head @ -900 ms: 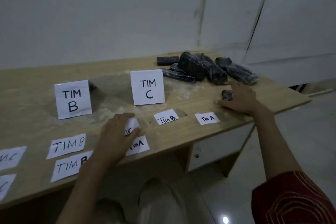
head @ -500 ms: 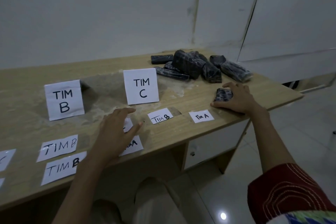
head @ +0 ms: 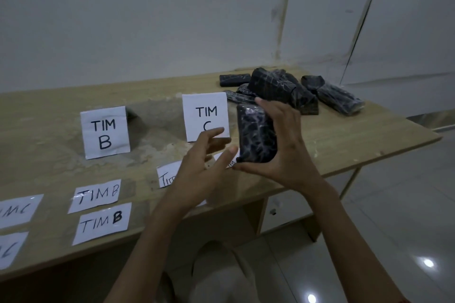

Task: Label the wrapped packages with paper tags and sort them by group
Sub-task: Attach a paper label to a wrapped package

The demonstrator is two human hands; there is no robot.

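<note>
Barely begun: one package up for tagging, none sorted.

Right hand (head: 280, 152) clamped round a dark wrapped package (head: 257, 134), held upright above the surface (head: 344, 135) just beside the TIM C sign (head: 205, 115). Left hand (head: 197, 172) alongside, fingers spread, apparently empty, though a tag in it cannot be ruled out. No package by the TIM B sign (head: 105, 131) or TIM C. Pile (head: 290, 91) heaped at the far right, untagged. Flat tags (head: 98, 209) lying along the near edge. Nearly everything left, by the look of it.
</note>
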